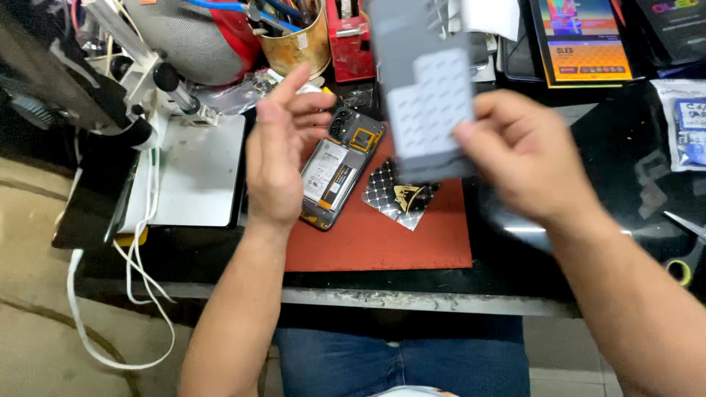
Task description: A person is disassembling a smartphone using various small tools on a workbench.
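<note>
My right hand (pixel 526 158) pinches the lower right edge of a grey phone back cover (pixel 426 81) and holds it upright above the bench, its pale patterned inner side toward me. My left hand (pixel 278 151) hovers open, fingers spread, just left of an opened phone (pixel 342 176) whose battery and circuit parts are exposed. The phone lies tilted on a red work mat (pixel 390 235). A small black and silver patterned sheet (pixel 404 197) lies on the mat beside the phone.
A microscope stand with a white base plate (pixel 198 173) stands at the left, white cables hanging off the edge. A brass tool cup (pixel 298 44), a red box (pixel 351 40) and product boxes (pixel 585 40) line the back. Scissors (pixel 687 254) and a parts bag (pixel 687 125) lie at right.
</note>
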